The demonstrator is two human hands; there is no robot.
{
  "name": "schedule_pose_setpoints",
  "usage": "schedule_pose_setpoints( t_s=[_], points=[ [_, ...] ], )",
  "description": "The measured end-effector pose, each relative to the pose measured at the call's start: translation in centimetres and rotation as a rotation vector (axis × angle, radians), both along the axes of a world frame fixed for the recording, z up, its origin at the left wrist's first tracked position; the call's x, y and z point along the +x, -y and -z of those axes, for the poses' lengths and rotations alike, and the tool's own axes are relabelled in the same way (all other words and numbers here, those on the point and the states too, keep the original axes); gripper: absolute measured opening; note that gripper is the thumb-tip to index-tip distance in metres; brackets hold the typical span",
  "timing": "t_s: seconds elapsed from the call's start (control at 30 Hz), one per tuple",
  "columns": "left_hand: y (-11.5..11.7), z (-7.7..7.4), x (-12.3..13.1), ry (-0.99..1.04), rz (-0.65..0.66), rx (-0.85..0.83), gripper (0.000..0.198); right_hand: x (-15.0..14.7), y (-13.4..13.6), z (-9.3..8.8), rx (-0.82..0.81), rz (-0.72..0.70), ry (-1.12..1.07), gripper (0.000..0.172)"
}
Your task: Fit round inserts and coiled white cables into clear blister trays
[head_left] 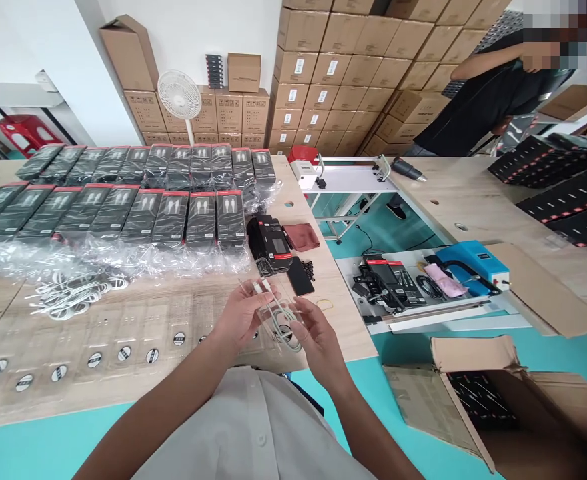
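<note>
Grey shirt-front fills the bottom of the view, and just past it two hands meet over the near edge of the tabletop with one coiled white cable between them. Left hand pinches it at the plug end, thumb pressed toward the fingers, with the pale connectors standing side by side above the grip. Right hand is curled on the opposite side of the loops, thumb in front, gripping the coil lightly. For a tidy job here, I'd say the plugs want to stay level with each other, the loops want to be even in size, and the squeeze should be just firm enough that nothing springs open (a tight kink near a connector would be the thing to avoid). Some clear plastic seems to show around the coil, but it's too faint to call.

Over to the left, loose white cables lie heaped beside rows of clear plastic trays; a tangle there could easily snag, so lifting one strand cleanly matters. Beyond them stand the film-wrapped black retail boxes. On the right, a thin yellow rubber band lies near the right hand, apart from it.
</note>
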State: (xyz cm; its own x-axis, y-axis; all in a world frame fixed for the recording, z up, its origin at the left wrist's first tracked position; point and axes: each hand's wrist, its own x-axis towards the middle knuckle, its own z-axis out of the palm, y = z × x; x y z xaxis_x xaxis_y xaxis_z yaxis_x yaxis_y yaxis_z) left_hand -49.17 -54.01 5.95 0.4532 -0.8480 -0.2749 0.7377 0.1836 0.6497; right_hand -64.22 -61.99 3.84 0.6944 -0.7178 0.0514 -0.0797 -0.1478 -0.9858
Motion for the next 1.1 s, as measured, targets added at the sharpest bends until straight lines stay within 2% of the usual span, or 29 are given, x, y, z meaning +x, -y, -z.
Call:
schedule_pose_setpoints(
  t_s=[0.1,0.27,0.37,0.43,0.53,0.6,0.73,0.87,1.1],
  points=[
    [-0.1,-0.1,-0.1,0.023,0.026,0.014,0.028,0.0,-0.4,0.7,0.118,-0.015,-0.03,0.043],
    [0.0,0.5,-0.6,0.032,-0.007,0.078,0.027,1.0,-1.2,1.3,0.017,0.144,-0.082,0.041],
    [0.0,1.1,-1.0,0.068,-0.065,0.069,0.034,1.6,-1.2,1.2,0.068,0.167,-0.099,0.042],
    [0.0,1.5,-1.3,0.091,-0.106,0.06,0.04,1.7,-1.0,1.1,0.168,0.125,-0.08,0.044],
    [0.0,1.7,-1.2,0.117,-0.15,0.052,0.042,1.2,-0.6,0.8,0.339,-0.034,-0.047,0.054],
    [0.0,1.9,-1.2,0.121,-0.168,0.061,0.047,0.8,-0.6,0.8,0.407,-0.09,-0.036,0.058],
    [0.1,2.2,-1.3,0.106,-0.118,0.069,0.058,0.7,-1.2,1.4,0.459,-0.021,-0.018,0.049],
    [0.2,2.4,-1.7,0.129,-0.086,0.113,0.053,0.9,-2.1,1.8,0.478,0.019,-0.028,0.05],
    [-0.1,2.4,-1.2,0.271,-0.037,0.133,0.051,0.5,-3.0,1.2,0.529,-0.014,0.0,0.055]
  ],
)
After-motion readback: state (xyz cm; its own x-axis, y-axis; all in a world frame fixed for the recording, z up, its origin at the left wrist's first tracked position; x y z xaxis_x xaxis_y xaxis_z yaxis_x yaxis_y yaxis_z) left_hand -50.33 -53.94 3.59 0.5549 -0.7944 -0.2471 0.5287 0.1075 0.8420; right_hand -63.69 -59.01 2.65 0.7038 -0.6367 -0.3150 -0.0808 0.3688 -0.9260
